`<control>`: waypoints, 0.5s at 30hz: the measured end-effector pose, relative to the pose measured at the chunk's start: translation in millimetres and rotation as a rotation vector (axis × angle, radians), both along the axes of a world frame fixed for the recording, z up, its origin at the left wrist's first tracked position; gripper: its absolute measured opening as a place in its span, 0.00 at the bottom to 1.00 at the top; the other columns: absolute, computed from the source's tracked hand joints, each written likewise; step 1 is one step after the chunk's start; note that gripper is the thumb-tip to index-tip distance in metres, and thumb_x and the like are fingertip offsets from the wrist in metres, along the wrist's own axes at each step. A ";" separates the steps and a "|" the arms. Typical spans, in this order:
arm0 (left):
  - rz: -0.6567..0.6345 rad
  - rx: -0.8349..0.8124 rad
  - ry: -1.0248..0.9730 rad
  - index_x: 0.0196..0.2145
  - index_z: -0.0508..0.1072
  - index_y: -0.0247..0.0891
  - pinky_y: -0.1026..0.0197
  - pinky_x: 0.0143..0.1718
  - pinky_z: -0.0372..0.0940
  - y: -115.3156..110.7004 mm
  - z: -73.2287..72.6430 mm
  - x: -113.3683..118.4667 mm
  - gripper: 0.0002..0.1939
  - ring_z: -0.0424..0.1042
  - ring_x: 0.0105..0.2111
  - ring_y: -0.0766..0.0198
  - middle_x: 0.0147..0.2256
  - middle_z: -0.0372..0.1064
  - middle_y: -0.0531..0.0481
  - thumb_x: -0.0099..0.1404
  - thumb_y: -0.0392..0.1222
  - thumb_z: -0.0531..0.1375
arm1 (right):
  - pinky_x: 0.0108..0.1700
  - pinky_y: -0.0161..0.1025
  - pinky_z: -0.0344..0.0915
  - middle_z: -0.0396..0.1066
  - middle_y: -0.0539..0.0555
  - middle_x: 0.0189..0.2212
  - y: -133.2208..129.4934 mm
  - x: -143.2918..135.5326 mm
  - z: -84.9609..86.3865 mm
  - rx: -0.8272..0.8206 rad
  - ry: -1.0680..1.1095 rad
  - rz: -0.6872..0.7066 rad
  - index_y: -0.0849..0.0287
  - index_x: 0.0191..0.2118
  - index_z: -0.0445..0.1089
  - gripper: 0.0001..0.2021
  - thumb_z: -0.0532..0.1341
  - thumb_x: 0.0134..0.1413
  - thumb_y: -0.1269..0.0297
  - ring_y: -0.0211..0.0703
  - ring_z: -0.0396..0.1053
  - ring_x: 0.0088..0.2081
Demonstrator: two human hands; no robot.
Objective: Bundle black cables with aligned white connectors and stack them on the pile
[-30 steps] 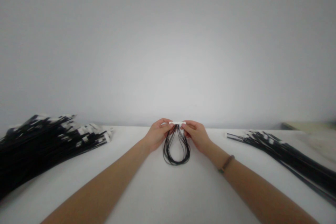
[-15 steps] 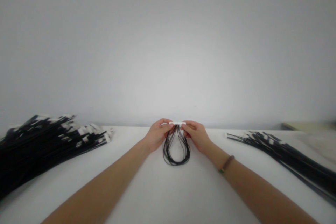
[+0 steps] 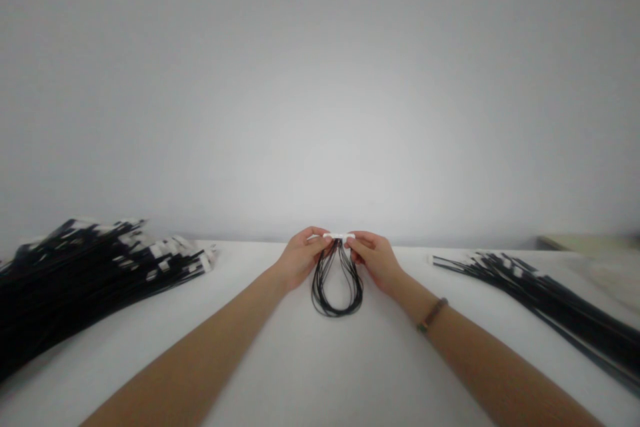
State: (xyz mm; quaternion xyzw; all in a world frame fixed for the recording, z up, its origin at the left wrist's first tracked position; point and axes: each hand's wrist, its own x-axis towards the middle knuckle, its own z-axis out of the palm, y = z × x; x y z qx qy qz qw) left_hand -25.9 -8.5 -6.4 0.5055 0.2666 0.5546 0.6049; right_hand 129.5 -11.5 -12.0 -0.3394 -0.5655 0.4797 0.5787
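Observation:
Between my two hands is a wire harness [image 3: 338, 312], its thin black wires bent round into a loop that hangs down. White connectors [image 3: 339, 236] sit side by side at the top of the loop. My left hand [image 3: 303, 256] pinches the left end of the white part between thumb and fingers. On the right end, my right hand [image 3: 374, 257] holds in the same way, with a beaded bracelet on that wrist. Whether the connectors are joined or only touching, I cannot tell.
A large heap of black wire harnesses [image 3: 75, 293] with white ends lies on the white table [image 3: 320, 373] at the left. A smaller bundle of black wires [image 3: 550, 293] lies at the right. Behind stands a plain wall [image 3: 320, 93]. A blurred pale object [image 3: 590, 241] is at the far right.

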 end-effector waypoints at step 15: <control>0.023 0.016 0.014 0.29 0.65 0.33 0.64 0.32 0.58 -2.7 1.7 1.1 0.12 0.66 0.27 0.68 0.25 0.67 0.49 0.47 0.39 0.63 | 0.20 0.31 0.52 0.66 0.51 0.23 0.9 0.1 -1.4 0.005 0.008 0.008 0.64 0.32 0.67 0.14 0.61 0.38 0.60 0.31 0.58 0.19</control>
